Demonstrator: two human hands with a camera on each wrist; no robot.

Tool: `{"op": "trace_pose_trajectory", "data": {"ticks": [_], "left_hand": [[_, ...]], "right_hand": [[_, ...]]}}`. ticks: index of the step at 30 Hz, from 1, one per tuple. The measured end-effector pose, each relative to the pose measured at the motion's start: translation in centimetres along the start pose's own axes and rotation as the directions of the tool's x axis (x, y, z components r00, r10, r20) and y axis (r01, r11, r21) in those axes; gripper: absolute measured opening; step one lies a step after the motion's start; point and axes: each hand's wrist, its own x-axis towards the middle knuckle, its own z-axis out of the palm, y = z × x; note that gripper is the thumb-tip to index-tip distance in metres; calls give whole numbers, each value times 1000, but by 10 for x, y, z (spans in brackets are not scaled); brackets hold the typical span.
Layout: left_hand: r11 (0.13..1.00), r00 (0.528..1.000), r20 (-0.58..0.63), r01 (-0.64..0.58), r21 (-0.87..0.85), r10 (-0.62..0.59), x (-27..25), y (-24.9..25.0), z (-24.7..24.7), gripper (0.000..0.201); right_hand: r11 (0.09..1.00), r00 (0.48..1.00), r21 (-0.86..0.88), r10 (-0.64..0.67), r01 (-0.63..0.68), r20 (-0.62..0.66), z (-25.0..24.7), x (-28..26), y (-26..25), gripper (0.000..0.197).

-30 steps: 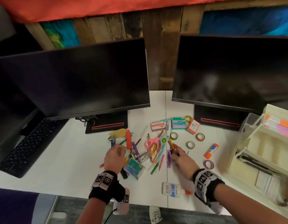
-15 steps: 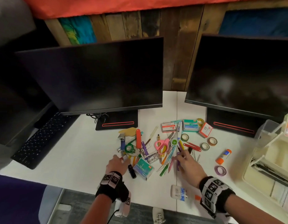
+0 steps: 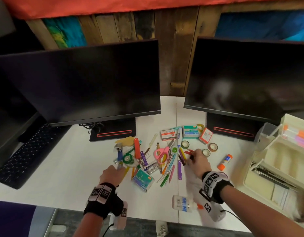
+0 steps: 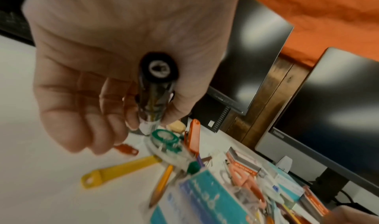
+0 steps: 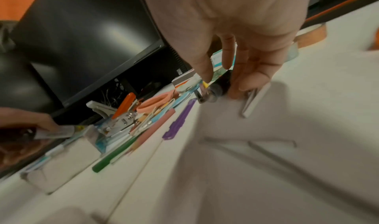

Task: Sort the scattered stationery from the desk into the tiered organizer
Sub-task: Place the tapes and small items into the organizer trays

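You are picking things up out of the pile right now, so this looks like the grab step, with most of the sorting still to do.

Your left hand (image 4: 123,62) is holding a see-through pen with a black end cap (image 4: 156,88). Your fingers and thumb are curled tight around it, just above the green tape dispenser (image 4: 165,138) and the yellow key tag (image 4: 115,172). Your right hand (image 5: 242,38) is reaching down on a short dark tube, maybe a marker (image 5: 220,83). Your thumb is on one side and your fingers (image 5: 254,75) are on the other. They are touching it, but I cannot tell if you are squeezing it yet.

The rest of the stationery is lying on the white desk (image 3: 54,168) between the two monitors: the pink scissors (image 3: 162,153), the staple boxes, the tape rolls and the glue stick (image 3: 224,162). The tiered organizer (image 3: 276,161) is sitting at your far right, well apart from the pile.

Next, I think you will need to close your right fingers on the tube, lift both hands, and carry the things over to the organizer. Watch out, because the tube could roll.

The head view is showing the organizer and the whole pile, but it is hiding your fingers. The wrist views are showing your fingers up close, but not the organizer.
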Motion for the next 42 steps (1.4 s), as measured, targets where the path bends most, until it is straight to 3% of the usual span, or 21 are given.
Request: {"op": "trace_pose_trajectory", "data": {"ticks": [5, 8, 11, 14, 17, 20, 23, 24, 26, 31, 36, 42], "left_hand": [[994, 997, -28, -63, 88, 65, -13, 5, -14, 46], [977, 975, -70, -205, 63, 209, -33, 22, -17, 30], [910, 911, -87, -409, -71, 403, -60, 49, -7, 21], [795, 796, -41, -605, -47, 604, -82, 77, 19, 33], [704, 696, 115, -709, -41, 709, -93, 98, 49, 49], [649, 607, 408, -760, 47, 682, -106, 109, 77, 81], [448, 506, 601, -855, 260, 618, -121, 110, 101, 92], [406, 505, 611, -861, 307, 610, -125, 110, 108, 90], [399, 548, 572, -837, 375, 611, -126, 107, 117, 85], [532, 629, 434, -778, 335, 645, -119, 110, 122, 69], [687, 740, 281, -672, 275, 611, -106, 126, 124, 71], [760, 792, 165, -610, 225, 587, -102, 145, 121, 69]], "right_hand": [[999, 999, -29, 23, -22, 36, -2, 8, -13, 25], [999, 998, 27, 46, -47, 52, -10, 10, -12, 27], [967, 992, 233, 86, -106, 92, -25, 6, -5, 21], [912, 990, 389, 103, -134, 101, -42, 0, 8, 14], [887, 996, 453, 79, -85, 31, -61, -9, 23, 10], [908, 999, 417, 37, -19, -34, -78, -15, 41, 9], [896, 996, 444, 36, 6, -87, -94, -20, 59, 16], [885, 995, 466, 42, 5, -91, -100, -22, 64, 17], [870, 994, 493, 43, 13, -101, -112, -27, 73, 17], [882, 992, 467, 2, 57, -126, -123, -36, 91, 24], [888, 987, 441, -73, 128, -141, -123, -48, 97, 28], [886, 982, 433, -110, 168, -154, -123, -58, 107, 30]]}}
